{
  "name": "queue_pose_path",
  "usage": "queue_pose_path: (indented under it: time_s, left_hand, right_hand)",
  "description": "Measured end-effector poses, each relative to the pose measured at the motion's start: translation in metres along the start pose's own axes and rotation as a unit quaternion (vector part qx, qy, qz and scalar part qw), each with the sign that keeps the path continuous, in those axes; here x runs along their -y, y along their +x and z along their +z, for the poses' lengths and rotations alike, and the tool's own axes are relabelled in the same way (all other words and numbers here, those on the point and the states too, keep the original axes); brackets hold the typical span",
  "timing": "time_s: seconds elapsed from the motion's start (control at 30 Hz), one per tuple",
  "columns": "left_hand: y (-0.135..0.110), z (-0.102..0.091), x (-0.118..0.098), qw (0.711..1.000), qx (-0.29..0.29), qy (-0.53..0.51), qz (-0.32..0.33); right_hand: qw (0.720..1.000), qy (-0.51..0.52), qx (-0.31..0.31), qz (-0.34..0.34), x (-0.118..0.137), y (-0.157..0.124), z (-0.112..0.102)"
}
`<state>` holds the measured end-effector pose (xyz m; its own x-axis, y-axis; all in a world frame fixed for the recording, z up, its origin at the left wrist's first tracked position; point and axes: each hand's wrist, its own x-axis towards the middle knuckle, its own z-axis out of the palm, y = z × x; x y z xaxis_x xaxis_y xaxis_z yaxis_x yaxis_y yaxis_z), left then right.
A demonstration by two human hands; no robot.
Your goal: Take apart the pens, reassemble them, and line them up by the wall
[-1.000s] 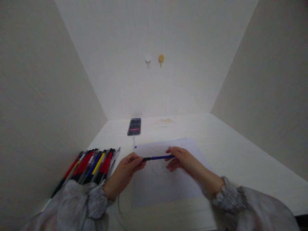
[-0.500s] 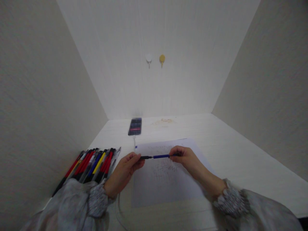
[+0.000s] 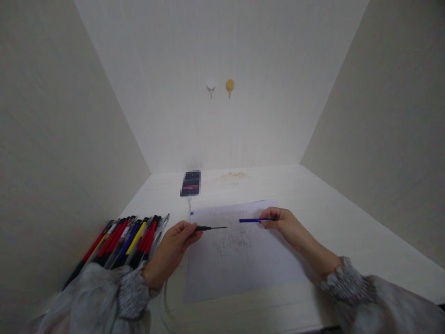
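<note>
My left hand (image 3: 179, 239) is closed round the black grip of a pen's front part (image 3: 203, 228), and a thin dark refill (image 3: 219, 227) sticks out of it to the right. Facing it, a blue pen barrel (image 3: 249, 220) is pinched in my right hand (image 3: 278, 220), its free end pointing left. A gap separates the refill's tip from the barrel. Both pieces are held over a sheet of paper (image 3: 215, 278) covered in part with scribbles.
Many pens (image 3: 121, 236) in red, black, yellow and blue lie side by side at the left. A phone (image 3: 191, 183) with a white cable (image 3: 163, 297) sits toward the back wall. Two hooks, one white (image 3: 210, 84) and one yellow (image 3: 230, 85), are on that wall.
My right hand has moved right with the blue barrel, drawing it off the refill, which now shows bare. The left hand keeps its hold on the black grip.
</note>
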<state>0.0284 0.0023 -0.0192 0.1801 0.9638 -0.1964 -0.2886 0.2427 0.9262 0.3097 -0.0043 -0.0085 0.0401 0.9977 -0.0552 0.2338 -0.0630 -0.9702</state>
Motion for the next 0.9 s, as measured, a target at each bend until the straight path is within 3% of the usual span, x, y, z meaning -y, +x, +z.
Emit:
queue_pose_path:
  time_s: [0.17,0.3,0.43,0.7,0.9]
  left_hand:
    - [0.000,0.000,0.001,1.000,-0.001,0.006,0.000]
    - [0.002,-0.002,0.002,1.000,-0.006,0.021,0.004]
    - [0.003,-0.001,0.002,0.999,-0.017,0.031,-0.003]
    - [0.005,-0.001,0.002,0.998,-0.040,0.039,-0.009]
    - [0.008,-0.005,0.003,0.998,-0.035,0.045,0.005]
  right_hand:
    - [0.985,-0.161,-0.051,-0.034,-0.009,0.001,-0.012]
    - [0.936,-0.321,-0.087,-0.111,-0.013,-0.005,-0.013]
    - [0.898,-0.409,-0.068,-0.148,-0.011,-0.012,-0.012]
    - [0.895,-0.402,-0.062,-0.184,0.012,-0.013,-0.018]
    - [0.905,-0.390,-0.087,-0.145,0.023,-0.011,-0.023]
